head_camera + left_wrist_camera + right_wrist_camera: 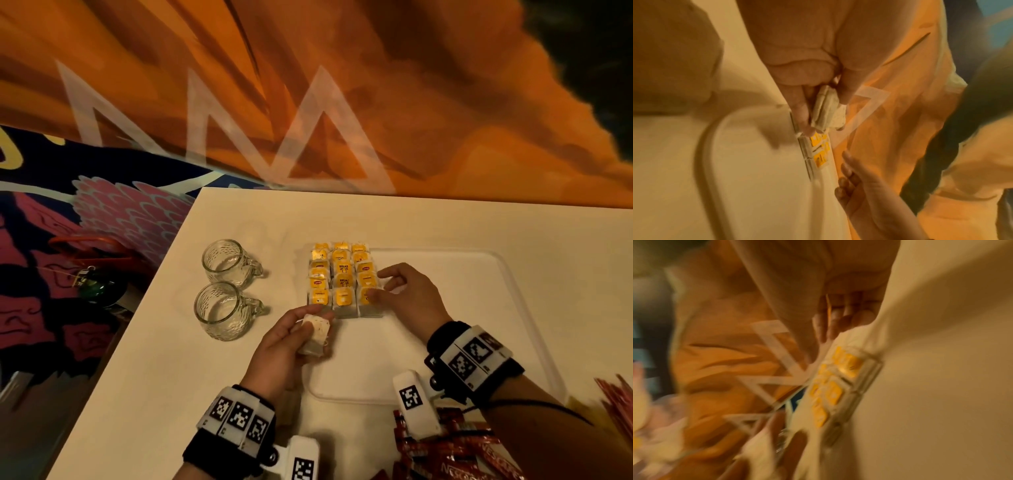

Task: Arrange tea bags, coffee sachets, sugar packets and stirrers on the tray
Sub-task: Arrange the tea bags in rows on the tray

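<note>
The left hand (287,337) is curled round a small stack of tea bags (314,334), thumb on one flat face and fingers on the other, held just off the near-left corner of the tray (513,274). The left wrist view shows the same pinch, the soft paper edges sticking out past the fingertips (807,129). The right hand (407,294) holds nothing; its fingers are loosely bent and rest against the right side of the tea bag rows (342,277), which stand in three lines at the tray's far-left corner.

By the look of them, these bags are very light, soft and easily crushed, and the yellow tags with their strings could snag or flip. A flat pinch across the broad faces, as the left hand has now, seems the safest hold; squeezing the edges would likely buckle them. The standing rows would probably topple at a nudge, so a steadying hand beside them makes sense.

Red coffee sachets (455,455) lie in a heap at the desk's near edge, not yet on the tray. Two glass mugs (226,287) stand on the desk left of the tray.
</note>
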`<state>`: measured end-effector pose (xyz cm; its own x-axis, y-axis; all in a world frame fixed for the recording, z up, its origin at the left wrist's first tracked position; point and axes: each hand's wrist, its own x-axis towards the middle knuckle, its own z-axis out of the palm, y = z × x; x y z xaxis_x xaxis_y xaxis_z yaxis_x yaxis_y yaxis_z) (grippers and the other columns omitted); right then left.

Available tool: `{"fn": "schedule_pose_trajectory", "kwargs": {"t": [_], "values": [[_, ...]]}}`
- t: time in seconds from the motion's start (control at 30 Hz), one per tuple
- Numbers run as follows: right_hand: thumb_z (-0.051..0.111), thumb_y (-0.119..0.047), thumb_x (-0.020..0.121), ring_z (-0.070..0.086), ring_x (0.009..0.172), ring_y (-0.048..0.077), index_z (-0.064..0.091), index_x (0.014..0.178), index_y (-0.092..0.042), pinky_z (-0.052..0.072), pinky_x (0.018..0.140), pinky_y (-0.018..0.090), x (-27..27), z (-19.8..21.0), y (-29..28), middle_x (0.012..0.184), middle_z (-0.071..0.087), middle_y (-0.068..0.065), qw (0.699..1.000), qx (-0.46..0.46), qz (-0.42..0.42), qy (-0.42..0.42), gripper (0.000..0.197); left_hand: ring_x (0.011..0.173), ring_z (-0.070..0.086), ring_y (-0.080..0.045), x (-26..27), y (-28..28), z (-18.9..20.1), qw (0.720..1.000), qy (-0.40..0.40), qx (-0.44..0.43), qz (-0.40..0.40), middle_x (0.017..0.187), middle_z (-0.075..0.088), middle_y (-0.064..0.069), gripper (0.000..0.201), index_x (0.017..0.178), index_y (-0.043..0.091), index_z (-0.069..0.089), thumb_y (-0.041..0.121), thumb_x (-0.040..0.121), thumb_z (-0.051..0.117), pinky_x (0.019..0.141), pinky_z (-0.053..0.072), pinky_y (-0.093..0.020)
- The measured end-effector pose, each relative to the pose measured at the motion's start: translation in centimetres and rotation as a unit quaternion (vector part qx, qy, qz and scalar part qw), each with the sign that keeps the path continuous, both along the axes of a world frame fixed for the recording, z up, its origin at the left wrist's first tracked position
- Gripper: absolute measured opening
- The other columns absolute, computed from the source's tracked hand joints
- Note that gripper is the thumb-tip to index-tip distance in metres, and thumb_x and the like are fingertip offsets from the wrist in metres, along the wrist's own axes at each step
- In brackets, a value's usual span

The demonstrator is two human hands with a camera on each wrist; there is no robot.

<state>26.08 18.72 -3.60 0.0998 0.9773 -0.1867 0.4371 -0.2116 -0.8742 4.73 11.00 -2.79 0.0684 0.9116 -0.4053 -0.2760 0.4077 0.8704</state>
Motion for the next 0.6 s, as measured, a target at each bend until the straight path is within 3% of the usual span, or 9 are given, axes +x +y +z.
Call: {"fn": "schedule_pose_trajectory", "kwargs": {"t": [0.13,0.23,0.33,0.43,0.53,0.6], "values": [[0.082,-0.033,0.072,0.055,0.062,0.002,0.074,0.076,-0.022,0.042,0.063,0.020,-2.4,2.7,-1.9,0.067,0.065,-0.009,0.986,-0.022,0.153,0.060,0.014,0.104,0.062,-0.021,1.0,0.0,0.9,0.999,-0.022,0.025,-0.003,0.119,0.068,-0.011,0.035,0.124,0.013,0.058,0.009,0.090,0.049,0.085,0.049,-0.029],[0.082,-0.030,0.072,0.055,0.058,0.000,0.073,0.079,-0.023,0.042,0.059,0.019,-3.2,3.0,-2.6,0.063,0.061,-0.009,0.980,-0.033,0.180,0.081,0.014,0.110,0.062,-0.014,1.5,-0.3,1.3,0.997,0.006,0.061,-0.038,0.126,0.064,-0.009,0.047,0.130,0.021,0.053,0.020,0.084,0.057,0.083,0.049,-0.017],[0.080,-0.021,0.076,0.059,0.058,0.004,0.072,0.082,-0.017,0.043,0.057,0.020,-3.2,3.4,-3.2,0.061,0.064,-0.003,0.975,-0.038,0.196,0.099,0.011,0.123,0.055,-0.018,1.1,-0.6,1.2,0.996,-0.001,0.070,-0.048,0.133,0.059,-0.014,0.052,0.135,0.027,0.049,0.021,0.086,0.063,0.095,0.045,-0.027],[0.080,-0.019,0.076,0.061,0.061,0.012,0.073,0.078,-0.017,0.046,0.059,0.024,-2.9,4.2,-3.9,0.062,0.066,-0.001,0.967,-0.015,0.230,0.111,0.008,0.126,0.054,-0.021,1.0,-1.3,1.4,0.995,-0.037,0.060,-0.068,0.134,0.059,-0.005,0.053,0.138,0.034,0.046,0.031,0.086,0.060,0.106,0.040,-0.038],[0.081,-0.017,0.074,0.061,0.075,0.030,0.076,0.079,-0.016,0.049,0.071,0.039,-2.5,5.3,-4.3,0.078,0.071,0.004,0.954,0.058,0.274,0.108,0.007,0.110,0.064,-0.030,1.0,-1.6,2.2,0.994,-0.083,0.001,-0.070,0.124,0.066,-0.008,0.050,0.134,0.021,0.051,0.044,0.091,0.042,0.096,0.049,-0.043],[0.080,-0.016,0.075,0.058,0.073,0.023,0.076,0.080,-0.015,0.045,0.068,0.037,-2.1,6.0,-4.1,0.080,0.067,0.005,0.948,0.093,0.287,0.103,0.006,0.091,0.068,-0.031,0.9,-1.5,2.5,0.992,-0.090,-0.028,-0.090,0.110,0.069,-0.017,0.056,0.123,0.006,0.057,0.045,0.093,0.030,0.081,0.055,-0.038]]}}
